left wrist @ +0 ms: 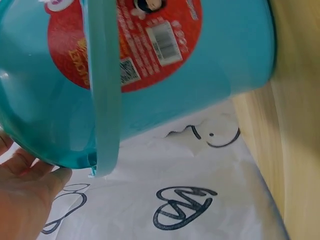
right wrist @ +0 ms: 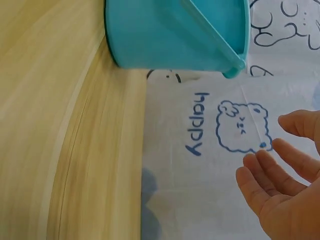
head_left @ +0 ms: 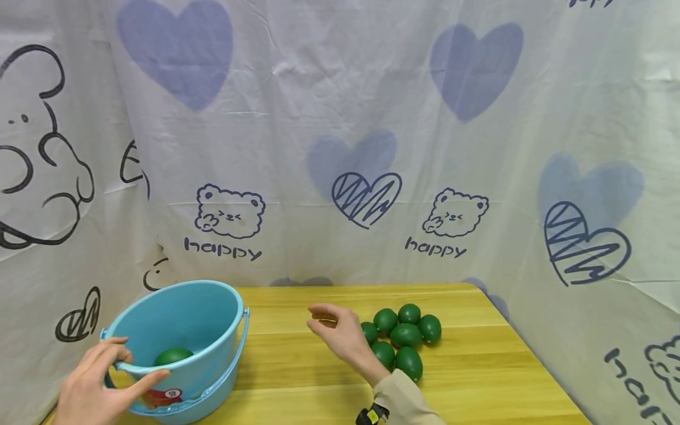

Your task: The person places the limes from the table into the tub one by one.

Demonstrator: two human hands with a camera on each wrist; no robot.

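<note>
1. I'm watching a light-blue bucket [head_left: 215, 367] standing mouth-up on the yellow wood-grain table [head_left: 289, 383].
2. At the bucket's near left rim, the person's left hand [head_left: 98, 381] is gripping the edge, its thumb lying along the outer wall and its fingers curling over the lip.
3. Inside the bucket, a single green oval [head_left: 173, 356] is lying toward the near side.
4. To the right of the bucket, and well apart from it, the right hand [head_left: 345, 336] is hovering over the table; its thumb and fingers are standing apart, gently bent, and holding nothing.
5. Farther right of the bucket, just beyond that hand, seven green ovals [head_left: 406, 336] are showing in a loose cluster, the leftmost ones partly hiding behind the hand and wrist.
6. A handle [head_left: 245, 333] is hanging down the bucket's outside, crossing in front of a red label [left wrist: 142, 57].
7. Behind the bucket, a pale sheet [head_left: 340, 88] is hanging, printed with hearts, bears and "happy".
</note>
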